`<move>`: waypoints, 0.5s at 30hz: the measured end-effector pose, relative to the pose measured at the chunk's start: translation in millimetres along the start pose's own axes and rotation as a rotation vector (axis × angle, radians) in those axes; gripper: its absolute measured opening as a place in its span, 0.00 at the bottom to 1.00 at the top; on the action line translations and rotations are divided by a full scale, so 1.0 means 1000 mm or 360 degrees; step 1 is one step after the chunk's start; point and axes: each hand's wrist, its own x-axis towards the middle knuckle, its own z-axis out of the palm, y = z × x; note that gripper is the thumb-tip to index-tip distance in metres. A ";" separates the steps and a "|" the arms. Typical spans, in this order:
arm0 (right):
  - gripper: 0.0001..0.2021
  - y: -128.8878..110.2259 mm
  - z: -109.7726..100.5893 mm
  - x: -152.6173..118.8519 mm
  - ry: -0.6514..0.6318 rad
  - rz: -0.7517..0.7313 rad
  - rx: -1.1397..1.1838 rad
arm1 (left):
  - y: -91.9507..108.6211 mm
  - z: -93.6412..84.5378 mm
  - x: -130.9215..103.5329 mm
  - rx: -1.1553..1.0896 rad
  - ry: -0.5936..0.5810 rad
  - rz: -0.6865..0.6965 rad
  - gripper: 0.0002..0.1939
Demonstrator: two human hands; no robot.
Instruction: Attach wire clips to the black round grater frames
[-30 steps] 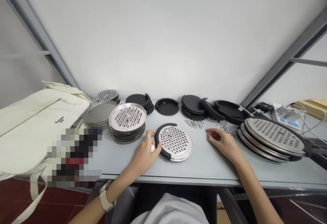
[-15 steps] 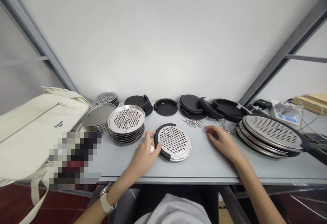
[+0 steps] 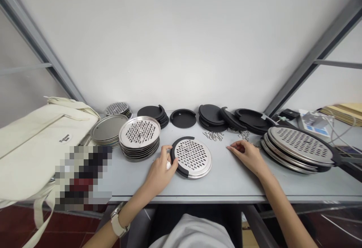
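A round metal grater disc point(image 3: 195, 157) lies flat on the table in front of me, with a black crescent-shaped rim point(image 3: 175, 165) around its left side. My left hand point(image 3: 160, 168) grips that rim between thumb and fingers, and something small and white shows at the fingers. To the right of the disc, my right hand point(image 3: 246, 157) rests low over the table. Its thumb and fingertips are pinched together; whatever may be between them is too small to make out. Just beyond the right hand lie small bent wire hooks point(image 3: 214, 136) in a loose pile.
At left stand a stack of grater discs point(image 3: 140, 136) and plain metal discs point(image 3: 109, 129). Black round holders point(image 3: 183, 118) line the wall. Handled graters point(image 3: 301, 148) are piled at right. A cream bag point(image 3: 39, 146) covers the left end, and cables run at far right.
My right hand has drawn slightly down and its fingertips have come together, away from the hooks. My left hand and the grater disc have stayed in place.
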 end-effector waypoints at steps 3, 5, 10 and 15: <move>0.15 0.002 0.001 -0.001 0.0040 -0.0027 0.0149 | 0.001 0.000 0.000 0.0010 -0.0002 -0.0014 0.17; 0.14 0.001 0.001 -0.001 0.0052 -0.0061 0.0162 | 0.001 -0.001 0.000 0.0014 -0.0005 -0.0013 0.16; 0.12 -0.005 -0.002 -0.001 -0.0037 -0.0145 0.0106 | 0.000 0.000 -0.001 0.0019 0.0004 -0.0013 0.17; 0.13 -0.008 -0.004 -0.002 -0.0057 -0.0159 0.0051 | 0.000 0.000 -0.001 0.0022 0.0002 -0.0007 0.17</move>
